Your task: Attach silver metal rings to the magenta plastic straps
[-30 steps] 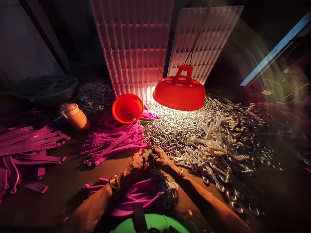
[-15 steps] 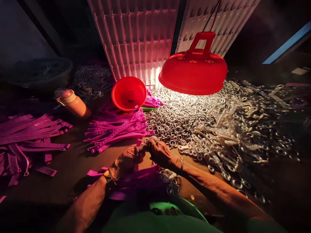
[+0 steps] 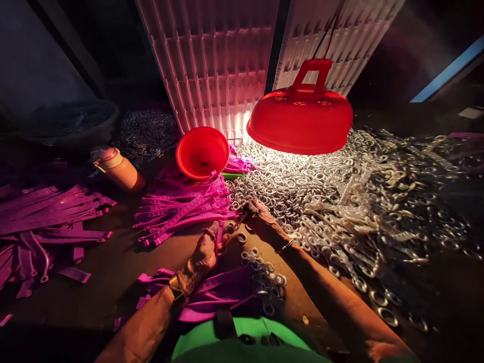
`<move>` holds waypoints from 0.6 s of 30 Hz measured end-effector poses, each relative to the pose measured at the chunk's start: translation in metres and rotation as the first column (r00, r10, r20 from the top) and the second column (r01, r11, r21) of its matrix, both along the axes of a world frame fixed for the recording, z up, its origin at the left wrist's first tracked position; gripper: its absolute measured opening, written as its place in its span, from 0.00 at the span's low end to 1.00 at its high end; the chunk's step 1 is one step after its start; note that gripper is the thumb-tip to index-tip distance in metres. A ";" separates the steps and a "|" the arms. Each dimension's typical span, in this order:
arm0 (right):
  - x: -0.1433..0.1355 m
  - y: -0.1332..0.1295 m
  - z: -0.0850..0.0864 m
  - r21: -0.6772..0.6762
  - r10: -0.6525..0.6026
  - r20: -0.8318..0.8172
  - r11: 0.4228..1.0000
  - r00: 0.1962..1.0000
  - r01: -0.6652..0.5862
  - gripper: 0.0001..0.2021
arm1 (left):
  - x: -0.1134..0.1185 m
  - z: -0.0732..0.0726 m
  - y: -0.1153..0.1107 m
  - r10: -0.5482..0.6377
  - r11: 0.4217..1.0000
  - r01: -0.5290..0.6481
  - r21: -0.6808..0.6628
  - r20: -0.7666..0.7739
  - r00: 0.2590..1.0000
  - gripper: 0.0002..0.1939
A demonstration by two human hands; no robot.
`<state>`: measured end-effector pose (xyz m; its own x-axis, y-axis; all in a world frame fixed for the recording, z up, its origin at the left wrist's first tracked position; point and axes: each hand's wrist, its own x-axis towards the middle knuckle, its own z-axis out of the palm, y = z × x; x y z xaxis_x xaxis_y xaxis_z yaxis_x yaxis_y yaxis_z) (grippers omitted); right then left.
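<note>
My left hand point(image 3: 203, 252) is closed around a narrow purple strap point(image 3: 220, 232), which stands up between thumb and fingers above the table. To its right, my right hand point(image 3: 262, 220) reaches to the near edge of a heap of pale rings point(image 3: 283, 189). Its fingers are pinched together, and what they hold, if anything, I cannot make out. A loose ring point(image 3: 241, 237) lies on the table between the hands. Beneath my left wrist is a bunch of purple straps point(image 3: 227, 290), with a cluster of ringed ends point(image 3: 269, 275) at its right.
A red bowl point(image 3: 202, 153) tilts behind a pile of purple straps point(image 3: 185, 209). A red lamp shade point(image 3: 300, 121) hangs low over the rings. An orange bottle point(image 3: 123, 171) and more purple straps point(image 3: 41, 212) are at left. Linked rings point(image 3: 351, 222) spread at right.
My hands have moved apart. The right hand has gone right and slightly away toward the ring heap; the left has drawn back a little, keeping the purple strap.
</note>
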<state>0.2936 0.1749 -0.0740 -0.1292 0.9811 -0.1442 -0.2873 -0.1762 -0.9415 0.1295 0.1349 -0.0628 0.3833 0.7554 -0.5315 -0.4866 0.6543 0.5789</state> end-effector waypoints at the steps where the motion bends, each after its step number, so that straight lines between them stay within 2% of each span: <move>1: 0.001 -0.004 0.000 -0.024 0.024 -0.010 0.999 1.000 -0.024 0.18 | 0.001 0.001 0.000 0.015 1.000 -0.015 0.004 -0.030 0.999 0.23; 5: -0.002 -0.026 0.006 -0.006 0.094 0.109 0.996 0.990 -0.094 0.14 | 0.002 0.004 -0.004 0.078 0.996 -0.071 0.059 -0.113 0.991 0.18; 9: -0.012 -0.041 0.012 0.074 0.073 0.200 0.993 0.977 -0.089 0.08 | 0.004 0.003 -0.008 0.085 0.989 -0.063 0.133 -0.161 0.983 0.18; 13: -0.016 -0.045 0.006 0.164 0.001 0.284 0.985 0.959 -0.050 0.08 | 0.009 0.002 -0.009 0.091 0.988 -0.049 0.148 -0.294 0.951 0.21; 18: -0.014 -0.049 -0.006 0.313 -0.057 0.392 0.947 0.918 -0.075 0.13 | 0.009 0.004 -0.011 0.017 0.985 0.028 0.171 -0.260 0.966 0.23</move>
